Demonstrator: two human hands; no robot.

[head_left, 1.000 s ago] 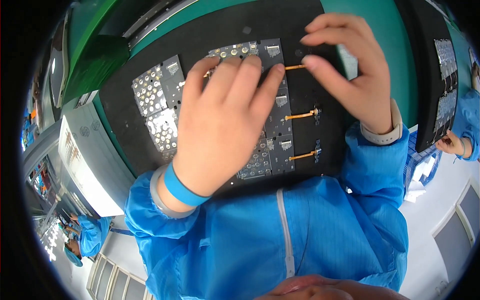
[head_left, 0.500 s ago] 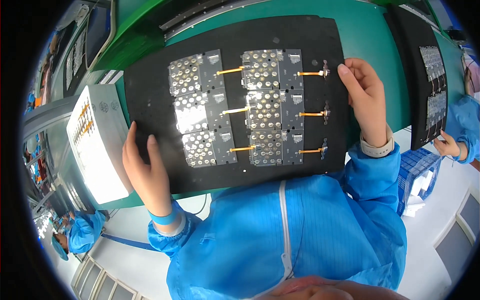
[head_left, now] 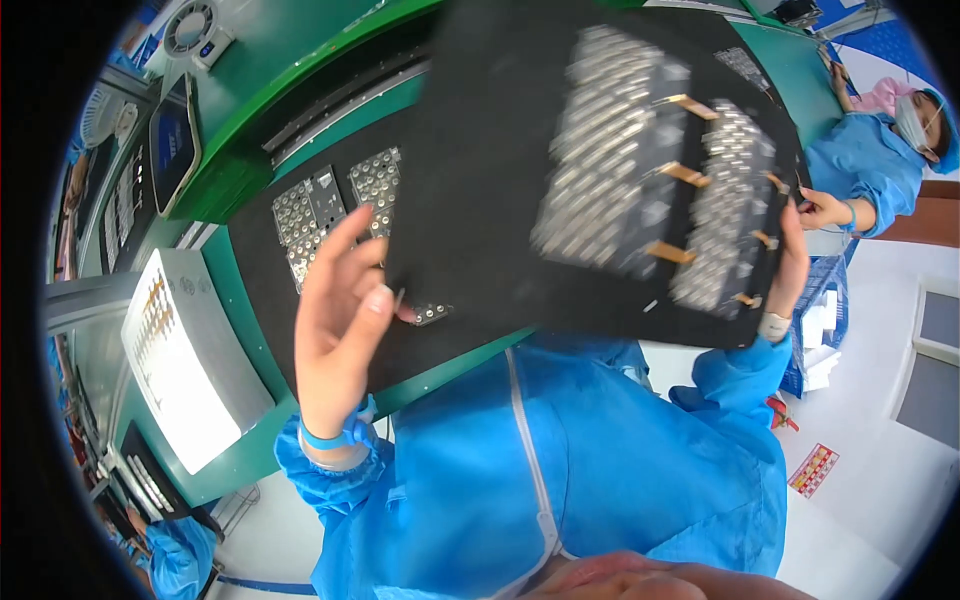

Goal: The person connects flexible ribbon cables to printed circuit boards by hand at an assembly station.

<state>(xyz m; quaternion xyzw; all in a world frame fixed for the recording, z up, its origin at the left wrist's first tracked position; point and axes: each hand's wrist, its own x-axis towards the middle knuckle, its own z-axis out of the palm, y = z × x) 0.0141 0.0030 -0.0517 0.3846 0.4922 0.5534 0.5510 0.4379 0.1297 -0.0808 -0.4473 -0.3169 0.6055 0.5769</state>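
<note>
A black board [head_left: 480, 200] carrying several circuit boards [head_left: 600, 150] joined by short orange flex strips [head_left: 685, 175] is lifted off the bench, tilted and blurred by motion. My right hand [head_left: 791, 262] grips its right edge, with the fingers partly hidden. Beside the left edge, my left hand [head_left: 340, 310] is raised with fingers apart; whether it touches that edge is not clear. Beneath lies a second black board [head_left: 262, 250] with more circuit boards [head_left: 310, 215], partly covered by the lifted one.
A bright white sloped panel [head_left: 195, 370] stands left on the green bench [head_left: 225, 450]. A green frame [head_left: 230, 170] runs along the back, near a small fan [head_left: 192, 30]. At right, a co-worker's hand [head_left: 825, 210] is near the lifted board; a blue basket [head_left: 825, 290] sits below.
The black board with its circuit boards has risen and swung right, uncovering another loaded black board beneath. My left hand has come off its earlier grip place, and the view has shifted.
</note>
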